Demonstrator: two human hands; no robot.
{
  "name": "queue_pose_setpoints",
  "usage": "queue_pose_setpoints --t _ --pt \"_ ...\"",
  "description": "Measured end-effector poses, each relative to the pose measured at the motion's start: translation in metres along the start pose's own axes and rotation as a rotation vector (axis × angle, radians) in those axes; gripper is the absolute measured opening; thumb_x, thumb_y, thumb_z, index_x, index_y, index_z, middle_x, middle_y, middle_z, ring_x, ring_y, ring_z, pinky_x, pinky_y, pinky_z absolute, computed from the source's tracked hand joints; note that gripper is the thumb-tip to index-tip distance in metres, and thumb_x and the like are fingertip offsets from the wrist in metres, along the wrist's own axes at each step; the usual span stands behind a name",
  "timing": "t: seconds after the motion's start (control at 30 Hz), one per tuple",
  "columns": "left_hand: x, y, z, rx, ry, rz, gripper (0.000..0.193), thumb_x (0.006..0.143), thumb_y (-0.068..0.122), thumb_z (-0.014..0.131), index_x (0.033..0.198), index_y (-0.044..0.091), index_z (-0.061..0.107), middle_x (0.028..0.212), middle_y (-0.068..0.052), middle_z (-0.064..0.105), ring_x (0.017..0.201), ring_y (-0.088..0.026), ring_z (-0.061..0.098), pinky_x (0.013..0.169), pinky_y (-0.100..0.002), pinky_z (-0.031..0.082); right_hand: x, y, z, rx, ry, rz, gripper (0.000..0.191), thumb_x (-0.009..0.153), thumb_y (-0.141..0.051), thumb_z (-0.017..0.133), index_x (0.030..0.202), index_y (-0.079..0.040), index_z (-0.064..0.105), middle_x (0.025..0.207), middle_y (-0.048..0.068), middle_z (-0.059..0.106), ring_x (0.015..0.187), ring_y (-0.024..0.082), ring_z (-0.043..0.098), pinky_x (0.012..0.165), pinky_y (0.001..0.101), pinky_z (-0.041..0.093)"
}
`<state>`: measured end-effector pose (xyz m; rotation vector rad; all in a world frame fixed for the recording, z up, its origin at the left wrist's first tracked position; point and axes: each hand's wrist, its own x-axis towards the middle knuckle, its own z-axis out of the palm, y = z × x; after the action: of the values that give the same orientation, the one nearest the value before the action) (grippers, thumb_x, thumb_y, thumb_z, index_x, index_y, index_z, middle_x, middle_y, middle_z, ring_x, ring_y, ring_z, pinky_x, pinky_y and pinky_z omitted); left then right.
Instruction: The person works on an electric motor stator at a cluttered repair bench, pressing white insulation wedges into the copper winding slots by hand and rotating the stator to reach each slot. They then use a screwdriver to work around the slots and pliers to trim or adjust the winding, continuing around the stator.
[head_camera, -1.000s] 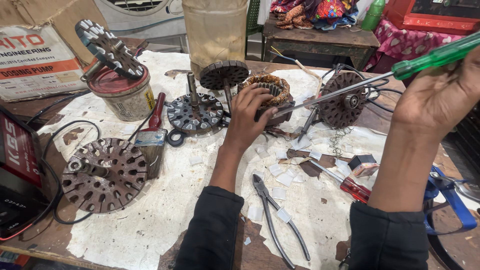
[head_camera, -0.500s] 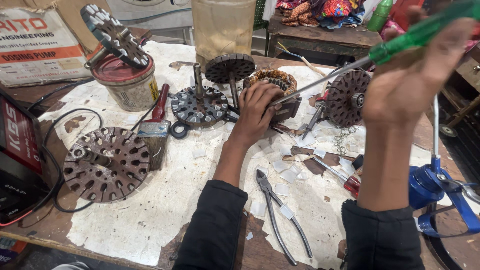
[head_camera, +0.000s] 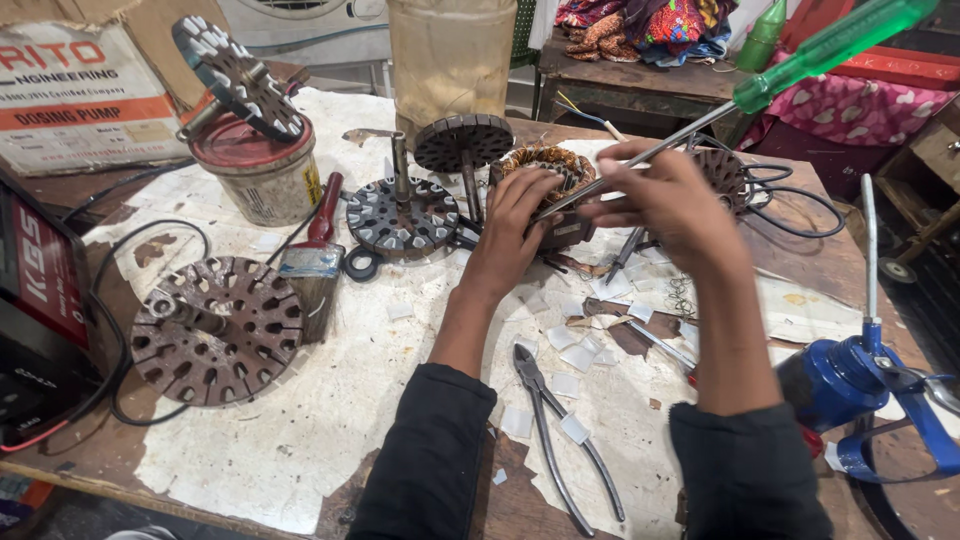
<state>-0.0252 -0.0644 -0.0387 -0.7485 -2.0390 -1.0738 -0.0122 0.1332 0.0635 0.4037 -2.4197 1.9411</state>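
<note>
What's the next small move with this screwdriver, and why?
Probably ease the green-handled screwdriver tip into the copper-wound stator: the right hand holds its shaft angled at the windings, while the left hand braces the stator.

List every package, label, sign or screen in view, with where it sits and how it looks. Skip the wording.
Cardboard box: far left corner, brown, with a white label printed in red, orange and black.
Paint tin: left on the table, round, red lid, pale label with a yellow patch.
Black device: left edge, boxy, dark face with red lettering.
No lit screen shows.
</note>
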Motion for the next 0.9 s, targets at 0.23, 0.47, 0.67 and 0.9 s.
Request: queue_pose_setpoints --t 0.23,0.47,0.67,0.9 --pt "0.002 0.0 0.005 0.014 -0.013 -0.044 0.066 0.086 -0.005 0.074 0.145 0.011 0.05 0.152 -0.008 0.051 0.151 -0.029 0.041 0.125 -0.043 0.035 0.024 0.039 0.046 0.018 0.026 -0.167 0.019 0.099 -0.013 0.063 0.106 0.005 0.063 0.082 0.011 0.072 0.068 0.02 0.076 0.059 0.0287 0.063" --pt "0.0 0.002 0.004 0.036 0.016 -0.083 0.091 0.076 0.009 0.085 0.153 0.013 0.036 0.157 -0.011 0.039 0.151 -0.034 0.032 0.127 -0.047 0.026 0.014 0.016 -0.014 0.088 0.295 -0.307 0.015 0.106 -0.013 0.062 0.101 0.001 0.058 0.076 0.01 0.066 0.061 0.018 0.07 0.05 0.0272 0.055" --pt "-0.001 -0.008 0.009 0.078 0.031 -0.071 0.07 0.088 0.025 0.083 0.147 0.013 0.047 0.155 -0.009 0.049 0.152 -0.03 0.036 0.128 -0.046 0.029 0.011 0.013 -0.029 0.203 0.388 -0.367 0.015 0.11 -0.013 0.059 0.107 -0.001 0.05 0.08 0.01 0.064 0.063 0.015 0.067 0.054 0.0277 0.056" --pt "-0.001 -0.014 0.015 0.045 0.057 -0.101 0.079 0.084 0.023 0.083 0.151 0.011 0.043 0.157 -0.011 0.044 0.153 -0.031 0.035 0.126 -0.046 0.028 0.014 0.017 -0.02 0.022 0.288 -0.474 0.015 0.113 -0.011 0.057 0.106 0.001 0.051 0.084 0.01 0.065 0.068 0.015 0.069 0.059 0.0273 0.059"
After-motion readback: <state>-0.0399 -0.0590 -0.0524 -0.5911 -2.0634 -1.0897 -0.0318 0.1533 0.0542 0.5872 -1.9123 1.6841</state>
